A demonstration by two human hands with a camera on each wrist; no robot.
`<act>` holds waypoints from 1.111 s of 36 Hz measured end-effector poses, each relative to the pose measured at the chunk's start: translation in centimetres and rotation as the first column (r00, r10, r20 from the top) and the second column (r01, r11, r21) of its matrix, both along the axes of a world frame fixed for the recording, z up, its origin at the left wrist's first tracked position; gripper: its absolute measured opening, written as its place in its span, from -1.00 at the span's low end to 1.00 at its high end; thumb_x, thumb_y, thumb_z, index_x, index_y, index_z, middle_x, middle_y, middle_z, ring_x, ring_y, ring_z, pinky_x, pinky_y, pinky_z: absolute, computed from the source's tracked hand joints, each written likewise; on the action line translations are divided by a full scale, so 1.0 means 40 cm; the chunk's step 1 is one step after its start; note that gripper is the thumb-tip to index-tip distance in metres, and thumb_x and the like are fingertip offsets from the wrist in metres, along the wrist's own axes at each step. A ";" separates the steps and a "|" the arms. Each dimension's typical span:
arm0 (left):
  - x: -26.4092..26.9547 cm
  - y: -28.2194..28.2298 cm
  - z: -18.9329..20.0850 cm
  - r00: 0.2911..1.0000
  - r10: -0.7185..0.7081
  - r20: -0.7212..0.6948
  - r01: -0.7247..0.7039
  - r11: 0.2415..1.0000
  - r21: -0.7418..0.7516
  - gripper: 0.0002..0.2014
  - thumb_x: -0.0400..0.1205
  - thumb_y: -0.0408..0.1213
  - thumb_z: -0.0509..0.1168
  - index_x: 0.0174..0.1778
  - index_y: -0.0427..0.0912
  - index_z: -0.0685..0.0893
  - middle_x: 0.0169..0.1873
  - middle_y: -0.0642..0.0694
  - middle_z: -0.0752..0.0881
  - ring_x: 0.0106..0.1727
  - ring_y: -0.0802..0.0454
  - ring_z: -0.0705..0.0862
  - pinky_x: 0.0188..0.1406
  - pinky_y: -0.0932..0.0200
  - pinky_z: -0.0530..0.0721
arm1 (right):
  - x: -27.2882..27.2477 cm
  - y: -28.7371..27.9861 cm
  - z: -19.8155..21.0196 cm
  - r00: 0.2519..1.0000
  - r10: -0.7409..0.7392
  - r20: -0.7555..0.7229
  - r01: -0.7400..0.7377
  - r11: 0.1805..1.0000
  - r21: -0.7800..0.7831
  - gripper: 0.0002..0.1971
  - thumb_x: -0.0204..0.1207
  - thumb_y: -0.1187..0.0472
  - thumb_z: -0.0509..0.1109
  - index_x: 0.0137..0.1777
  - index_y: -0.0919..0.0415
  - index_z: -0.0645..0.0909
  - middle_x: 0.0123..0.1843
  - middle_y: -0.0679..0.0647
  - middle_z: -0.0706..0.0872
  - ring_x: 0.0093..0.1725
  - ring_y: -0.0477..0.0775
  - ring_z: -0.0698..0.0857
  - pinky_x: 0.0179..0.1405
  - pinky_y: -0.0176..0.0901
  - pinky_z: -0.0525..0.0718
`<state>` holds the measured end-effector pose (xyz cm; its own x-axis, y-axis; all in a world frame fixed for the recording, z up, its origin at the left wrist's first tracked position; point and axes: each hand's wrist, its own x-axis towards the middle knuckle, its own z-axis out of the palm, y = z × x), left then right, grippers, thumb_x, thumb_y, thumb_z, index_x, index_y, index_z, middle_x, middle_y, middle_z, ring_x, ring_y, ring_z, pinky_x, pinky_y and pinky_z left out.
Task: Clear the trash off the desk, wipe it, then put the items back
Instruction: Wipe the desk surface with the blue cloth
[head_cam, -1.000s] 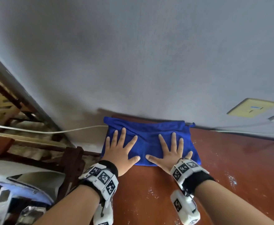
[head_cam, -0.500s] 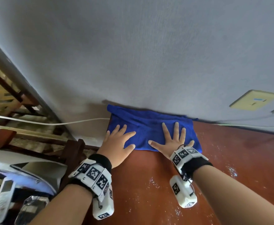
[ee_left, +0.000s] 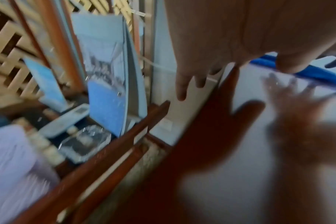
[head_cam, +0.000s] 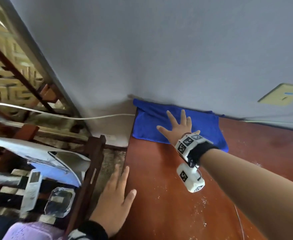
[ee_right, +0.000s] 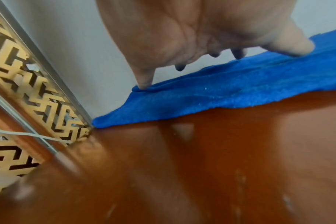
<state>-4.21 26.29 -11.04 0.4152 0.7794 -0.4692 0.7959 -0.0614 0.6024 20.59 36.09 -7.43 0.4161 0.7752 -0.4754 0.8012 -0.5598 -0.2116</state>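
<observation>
The left hand [head_cam: 115, 201] has come off the blue cloth [head_cam: 147, 125], fingers straight and released, at the counter [head_cam: 159, 196] edge. The right hand [head_cam: 177, 129], grip released, presses the cloth flat alone; wiping continues one-handed.

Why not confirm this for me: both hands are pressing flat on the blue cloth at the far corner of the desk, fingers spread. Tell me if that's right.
Not quite. Only the right hand presses flat on the blue cloth, fingers spread, at the far corner of the desk. The left hand is off the cloth, open at the desk's near left edge. The head view shows it.
</observation>
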 end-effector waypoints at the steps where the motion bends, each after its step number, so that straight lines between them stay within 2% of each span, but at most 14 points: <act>1: 0.007 -0.017 -0.010 1.000 0.027 0.009 -0.027 0.999 -0.023 -0.34 0.68 0.19 -0.03 0.52 0.34 -0.37 0.62 0.11 -0.39 0.64 0.19 -0.28 0.61 0.13 -0.14 | -0.003 0.011 -0.005 1.000 0.001 0.000 -0.001 1.000 -0.018 -0.21 0.42 -0.51 0.07 0.58 -0.46 -0.22 0.66 -0.11 -0.44 0.66 0.15 -0.32 0.44 0.64 -0.10; 2: 0.014 -0.029 -0.015 0.998 0.060 0.017 -0.059 0.997 -0.047 -0.36 0.67 0.21 -0.06 0.45 0.40 -0.41 0.64 0.08 -0.36 0.64 0.20 -0.28 0.60 0.12 -0.13 | -0.005 0.021 -0.012 1.000 0.007 0.000 -0.007 0.999 -0.043 -0.18 0.38 -0.55 0.06 0.56 -0.48 -0.25 0.65 -0.11 -0.46 0.65 0.17 -0.35 0.42 0.66 -0.10; 4: 0.028 -0.040 -0.014 0.993 0.116 0.022 -0.114 0.990 -0.087 -0.42 0.73 0.13 -0.09 0.40 0.44 -0.43 0.66 0.06 -0.31 0.67 0.12 -0.20 0.60 0.13 -0.11 | -0.008 0.034 -0.028 1.000 0.029 0.004 -0.028 0.995 -0.101 -0.10 0.27 -0.64 0.02 0.53 -0.49 -0.34 0.63 -0.11 -0.51 0.63 0.23 -0.41 0.39 0.71 -0.13; 7: 0.036 -0.039 -0.002 0.994 0.110 -0.022 -0.111 0.990 -0.086 -0.40 0.75 0.06 -0.12 0.51 0.34 -0.45 0.66 0.01 -0.24 0.68 0.00 -0.04 0.59 0.14 -0.02 | -0.016 0.044 -0.054 0.999 0.039 0.022 -0.035 0.989 -0.147 0.04 0.09 -0.74 -0.04 0.47 -0.47 -0.50 0.59 -0.07 -0.60 0.58 0.31 -0.50 0.39 0.71 -0.14; 9: 0.037 -0.036 0.001 0.996 0.066 -0.055 -0.071 0.993 -0.096 -0.38 0.76 0.06 -0.13 0.55 0.27 -0.45 0.66 0.00 -0.24 0.66 -0.04 0.04 0.59 0.13 0.01 | -0.020 0.053 -0.066 0.999 0.024 0.036 -0.019 0.988 -0.153 0.11 -0.03 -0.78 -0.06 0.46 -0.47 -0.53 0.57 -0.08 -0.63 0.57 0.33 -0.51 0.39 0.71 -0.16; 13: 0.035 -0.033 -0.005 0.995 0.035 -0.089 -0.046 0.990 -0.135 -0.38 0.74 0.10 -0.16 0.54 0.30 -0.47 0.66 0.02 -0.27 0.66 -0.11 0.01 0.60 0.05 0.03 | -0.016 0.086 -0.069 0.999 -0.003 0.040 0.010 0.984 -0.175 0.23 -0.24 -0.82 -0.08 0.44 -0.49 -0.53 0.57 -0.09 -0.62 0.57 0.38 -0.49 0.44 0.64 -0.10; 19: 0.030 -0.033 -0.002 0.998 0.032 -0.045 -0.040 0.981 -0.191 -0.39 0.74 0.12 -0.18 0.48 0.40 -0.53 0.64 0.11 -0.34 0.67 -0.10 -0.05 0.60 0.00 0.08 | -0.010 0.127 -0.059 0.997 0.016 0.071 -0.002 0.981 -0.196 0.28 -0.35 -0.84 -0.13 0.44 -0.50 -0.52 0.59 -0.03 -0.60 0.58 0.43 -0.45 0.41 0.67 -0.05; 26: 0.035 -0.042 -0.001 0.998 0.024 -0.055 -0.030 0.994 -0.108 -0.40 0.73 0.11 -0.17 0.38 0.42 -0.57 0.65 0.07 -0.26 0.65 -0.09 0.05 0.58 0.07 0.12 | -0.014 0.116 -0.062 0.998 0.034 0.057 -0.024 0.986 -0.164 0.22 -0.20 -0.82 -0.06 0.47 -0.48 -0.50 0.60 -0.02 -0.59 0.58 0.41 -0.46 0.44 0.65 -0.09; 32: 0.033 -0.043 0.001 0.997 0.009 -0.074 -0.018 0.993 -0.115 -0.39 0.73 0.12 -0.17 0.48 0.34 -0.52 0.66 0.00 -0.25 0.64 -0.15 0.10 0.58 0.03 0.12 | -0.035 0.076 -0.064 0.996 0.078 0.048 -0.070 0.986 -0.154 0.15 -0.08 -0.79 -0.04 0.49 -0.47 -0.45 0.59 -0.02 -0.60 0.57 0.40 -0.48 0.43 0.66 -0.10; 36: 0.032 -0.040 0.007 0.998 0.016 -0.067 -0.026 0.989 -0.146 -0.37 0.73 0.12 -0.15 0.53 0.30 -0.48 0.65 -0.01 -0.26 0.63 -0.14 0.13 0.55 0.04 0.15 | -0.042 0.042 -0.065 0.986 0.152 0.069 -0.142 0.981 -0.132 0.08 0.04 -0.75 0.00 0.51 -0.47 -0.43 0.59 -0.04 -0.60 0.58 0.34 -0.49 0.33 0.75 -0.20; 40: 0.035 -0.039 0.006 0.995 0.014 -0.099 -0.029 0.988 -0.153 -0.35 0.73 0.14 -0.14 0.56 0.27 -0.47 0.65 -0.06 -0.25 0.62 -0.18 0.14 0.55 0.01 0.18 | -0.046 0.014 -0.070 0.973 0.215 0.080 -0.205 0.972 -0.113 0.08 0.01 -0.76 -0.02 0.51 -0.49 -0.40 0.59 -0.06 -0.59 0.59 0.30 -0.49 0.33 0.75 -0.24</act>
<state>-2.81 24.72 -10.81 0.3457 0.7028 -0.6218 0.8511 0.0441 0.5231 18.75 36.66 -10.24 0.2944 0.7982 -0.5256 0.9162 -0.3922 -0.0823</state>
